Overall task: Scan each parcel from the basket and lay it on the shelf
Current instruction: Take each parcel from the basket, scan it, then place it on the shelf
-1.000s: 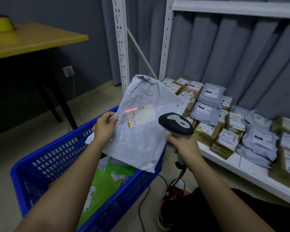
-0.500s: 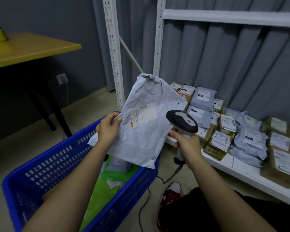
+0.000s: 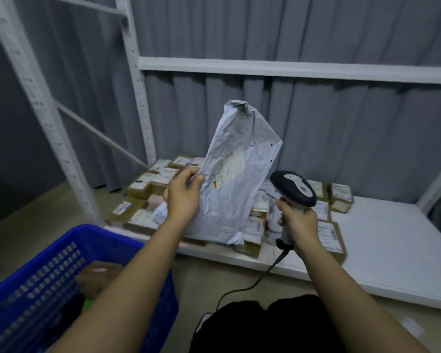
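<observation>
Grey poly mailer parcel (image 3: 236,179): held upright and slightly tilted above the shelf, at the centre of the view. A white label with a small yellow mark is seen on its near face; the print is too blurred to be read. Its lower edge hangs just over the parcels already laid down.

Left hand (image 3: 183,197): closed on the left edge of the grey poly mailer parcel, with the thumb on the near face and the fingers curled behind.

Right hand (image 3: 297,222): wrapped around the grip of the barcode scanner (image 3: 293,191), at 3 o'clock from the parcel and just beside it. The dark scanner head is tilted up and to the left, toward the parcel. A cable (image 3: 242,290) is trailed from the grip's base down to the floor.

Shelf (image 3: 382,240): a white low board on a white perforated metal frame (image 3: 140,98). Its left part is covered by laid parcels (image 3: 144,186), brown cartons and grey bags with white labels; its right part at 3 o'clock is bare board.

Blue basket (image 3: 36,284): at 8 o'clock, on the floor, with slotted walls. A brown parcel (image 3: 97,275) and something green are seen inside.

Grey curtain (image 3: 316,123): hung behind the shelf.
</observation>
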Motion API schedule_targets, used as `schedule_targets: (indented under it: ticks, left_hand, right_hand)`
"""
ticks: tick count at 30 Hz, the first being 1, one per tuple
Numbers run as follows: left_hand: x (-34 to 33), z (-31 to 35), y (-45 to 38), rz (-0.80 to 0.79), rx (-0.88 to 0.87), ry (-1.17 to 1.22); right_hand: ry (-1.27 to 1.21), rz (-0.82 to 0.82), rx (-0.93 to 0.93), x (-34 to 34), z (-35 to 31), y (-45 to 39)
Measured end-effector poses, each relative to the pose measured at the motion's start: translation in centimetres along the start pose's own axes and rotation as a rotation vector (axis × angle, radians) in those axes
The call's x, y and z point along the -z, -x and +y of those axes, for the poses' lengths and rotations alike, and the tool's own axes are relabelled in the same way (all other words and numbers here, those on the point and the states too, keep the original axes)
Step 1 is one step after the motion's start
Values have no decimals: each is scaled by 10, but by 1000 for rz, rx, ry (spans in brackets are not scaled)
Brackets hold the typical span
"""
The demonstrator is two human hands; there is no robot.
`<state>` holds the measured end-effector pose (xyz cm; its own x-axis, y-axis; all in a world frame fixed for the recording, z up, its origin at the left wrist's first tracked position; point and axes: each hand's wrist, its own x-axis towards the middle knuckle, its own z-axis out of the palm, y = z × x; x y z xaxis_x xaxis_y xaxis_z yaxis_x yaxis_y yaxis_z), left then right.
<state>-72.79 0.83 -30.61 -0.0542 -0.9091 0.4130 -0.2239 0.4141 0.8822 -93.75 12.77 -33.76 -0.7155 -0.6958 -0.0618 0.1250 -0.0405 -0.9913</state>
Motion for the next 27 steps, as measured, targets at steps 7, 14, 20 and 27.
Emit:
schedule_targets:
  ticks: [7,14,20,27]
  left_hand:
    - [-170,55,5,-243,15,175]
    - [-332,87,32,-475,117,229]
    - [-455,73,55,-558,343,340]
    - [-552,17,89,-803,497,127]
  right_hand:
    - [-75,181,-49,128,-3,-26]
    - [-61,380,-100,231,13,-60]
    - [-98,500,-108,294,32,-96]
    - [-74,590,-168,339,74,-150]
